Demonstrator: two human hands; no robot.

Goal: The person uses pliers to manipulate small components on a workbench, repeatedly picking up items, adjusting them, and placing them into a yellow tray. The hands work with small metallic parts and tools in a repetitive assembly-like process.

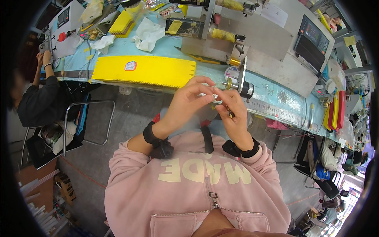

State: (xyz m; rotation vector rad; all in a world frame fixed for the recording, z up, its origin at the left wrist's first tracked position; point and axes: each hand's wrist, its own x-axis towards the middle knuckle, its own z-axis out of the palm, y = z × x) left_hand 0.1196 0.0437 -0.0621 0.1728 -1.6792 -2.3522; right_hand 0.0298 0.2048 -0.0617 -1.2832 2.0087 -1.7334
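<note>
My left hand [194, 96] and my right hand [234, 108] meet at the fingertips just in front of the bench edge. Between them the left fingers pinch a tiny part too small to name. In the curled fingers of the right hand sits a small dark metal tool [230, 112], mostly hidden by the fingers. Right behind the hands, a motor [247, 90] on a metal bracket carries a shaft with a brass-coloured disc [229, 83]. A copper wire spool [234, 61] is mounted above it. Left of the hands lies a long yellow plastic strip holder [142, 71] bearing a written label.
A steel ruler [272, 112] runs along the bench's front edge at right. Crumpled white tissue [149, 34], yellow-handled tweezers [204, 60] and a winding machine's metal plate [263, 44] are farther back. A co-worker [40, 100] sits at far left beside a metal-framed chair [88, 102].
</note>
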